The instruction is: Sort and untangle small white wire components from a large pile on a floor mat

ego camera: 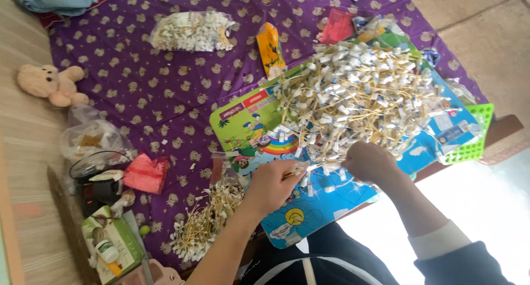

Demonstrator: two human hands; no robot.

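The person's left hand is pinching a small bunch of white paper tags on pale yellow strings, fingers closed together on it, at the near edge of the large loose heap of tangled white tags and yellow strings. The right hand is curling into the heap's near edge, fingers bent inward; whether it is clamping anything I cannot tell.

The heap is lying on a colourful cartoon-printed board, which is resting on a purple patterned cloth. Just left of the left forearm, a smaller sorted pile of aligned tags with strings is sitting on the cloth, and a clear plastic bag filled with white tags is lying farther off.

Judging by the piles, the sorting is looking early: the gathered bundle is small, while most tags are remaining loose in the big heap.
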